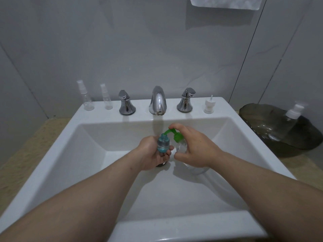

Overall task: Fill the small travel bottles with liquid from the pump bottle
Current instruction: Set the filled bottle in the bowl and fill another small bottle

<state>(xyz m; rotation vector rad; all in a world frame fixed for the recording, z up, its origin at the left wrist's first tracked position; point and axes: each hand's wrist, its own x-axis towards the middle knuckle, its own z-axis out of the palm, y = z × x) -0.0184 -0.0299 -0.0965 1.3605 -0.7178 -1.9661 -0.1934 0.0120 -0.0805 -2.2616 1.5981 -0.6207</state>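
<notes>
While both forearms reach in over the near rim of the sink (87, 154), all the action sits mid-basin, above the drain (161, 164).

Left hand (152, 154): palm up, fingers curled under and round the small travel bottle (163, 143). Bottle is upright, cap off, neck open. Blue liquid fills the lower part; clear above that.

Right hand (194, 147): wrapped on the pump bottle (181, 147), just right of the travel bottle. Forefinger lies on top of the green pump head (174, 134), thumb and other fingers curl round the clear body. Green spout points left, and its tip sits right at the travel bottle's mouth. Pump bottle's body is see-through; cannot tell its fill level, the hand covers most of it. Cannot tell if its base touches the basin floor.

Back ledge of the sink, left to right:
- taller spray bottle (86, 96), clear, capped, looks empty
- shorter spray bottle (107, 97), clear, capped, contents not readable
- left tap handle (126, 104), chrome
- spout (157, 100), chrome, centred
- right tap handle (185, 100)
- white pump cap (209, 105), standing alone, off any bottle

Right of the sink, on the beige counter (21, 154): dark glass dish (253, 112) holding a clear bottle with a white pump top (286, 124), leaning. Level in it unreadable.

Top edge: bottom hem of a white towel (225, 2) against the grey wall.
</notes>
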